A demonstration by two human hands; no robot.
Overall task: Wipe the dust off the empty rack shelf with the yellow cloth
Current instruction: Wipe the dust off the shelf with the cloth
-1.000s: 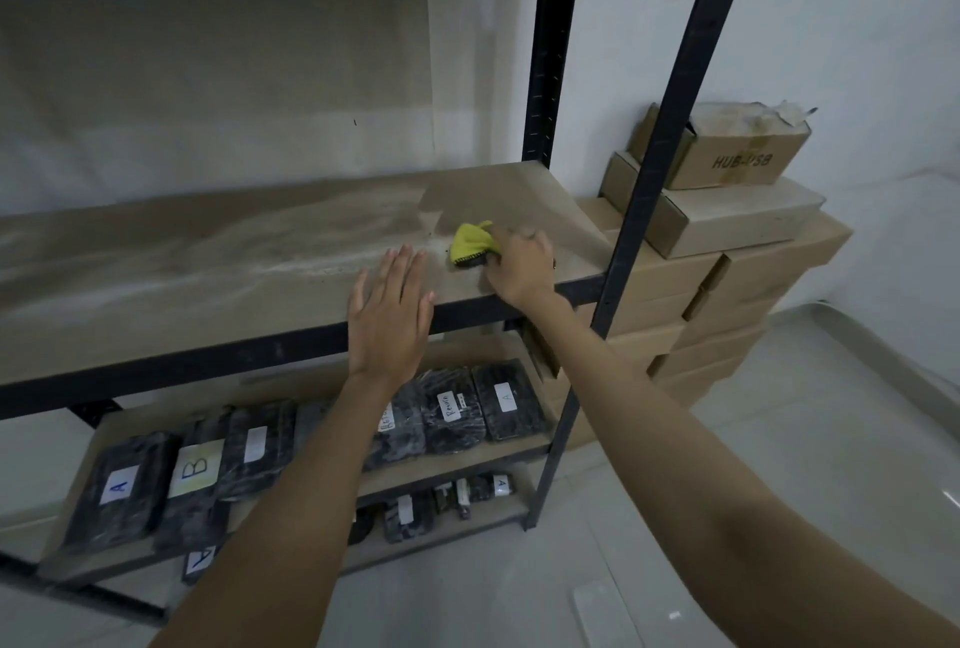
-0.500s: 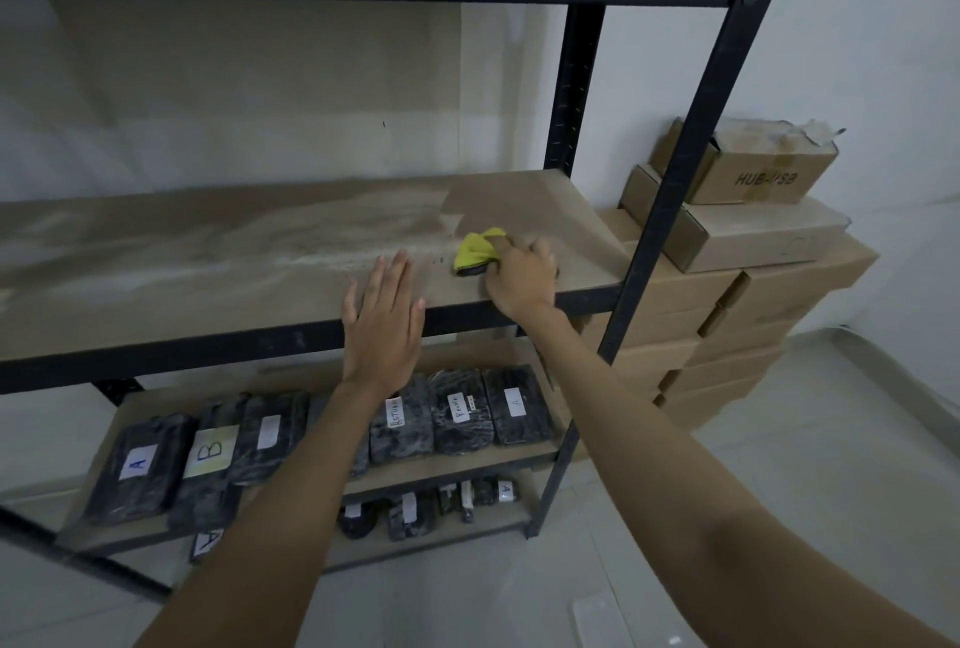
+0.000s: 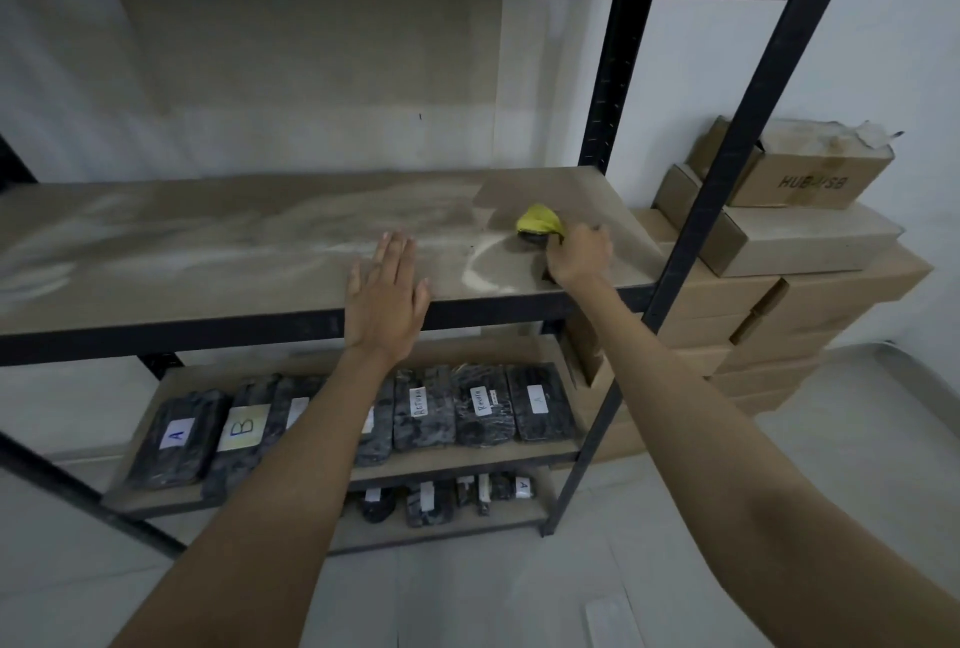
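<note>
1. Wiping is the step in hand: the right hand (image 3: 579, 257) has its fingers (image 3: 574, 236) closed on the yellow cloth (image 3: 538, 221), which sits bunched on the shelf (image 3: 260, 242) just beyond and to the left of those fingers, near the right end.
2. The left hand (image 3: 387, 294) lies flat at the shelf's front edge, fingers straight, close together and holding nothing, well to the left of the cloth.
3. A pale arc of dust (image 3: 475, 265) curves just left of the right fingers. The board beyond them looks darker and cleaner, while grey streaks cover the long stretch to the left.
4. To do this well, I would press the cloth flatter so more of it touches, and pull in long overlapping strokes along the shelf rather than short arcs, which seem only to pile dust into ridges.
5. The shelf's long axis runs left to right across the view. The cloth is a crumpled lump with no clear long axis; its yellow peak points up and away from the fingers.
6. Most of the shelf appears not yet wiped.
</note>
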